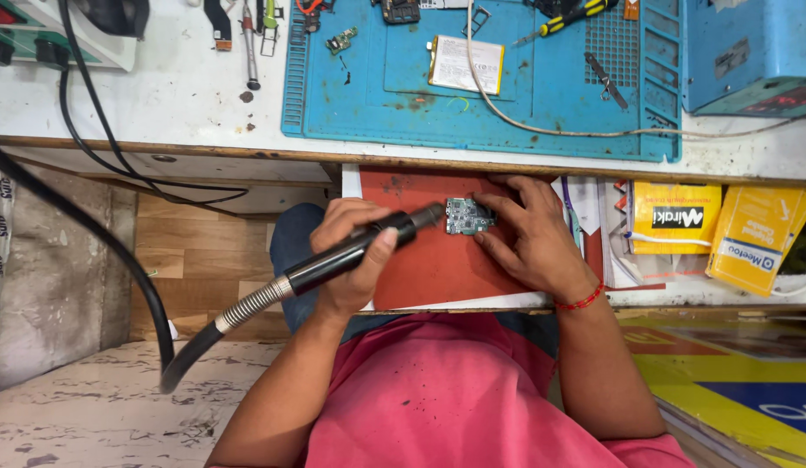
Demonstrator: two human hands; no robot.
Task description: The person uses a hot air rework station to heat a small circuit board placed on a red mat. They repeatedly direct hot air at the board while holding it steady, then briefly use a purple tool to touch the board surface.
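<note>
My left hand point(351, 256) grips a black hot-air wand point(355, 251) with a ribbed metal hose trailing down to the left. Its nozzle tip points at a small green circuit board point(467, 216). The board lies on a red mat point(420, 260) on a pulled-out shelf below the bench. My right hand point(528, 234) rests on the mat with its fingers pressed against the board's right edge and top, holding it down. A red thread band circles that wrist.
Above, a blue work mat point(403, 104) carries a flat phone battery point(466, 63), a yellow-handled screwdriver point(572, 15), small parts and a white cable. A blue box point(750, 52) stands at top right. Yellow packets point(719, 225) lie right of the shelf. Black cables hang at left.
</note>
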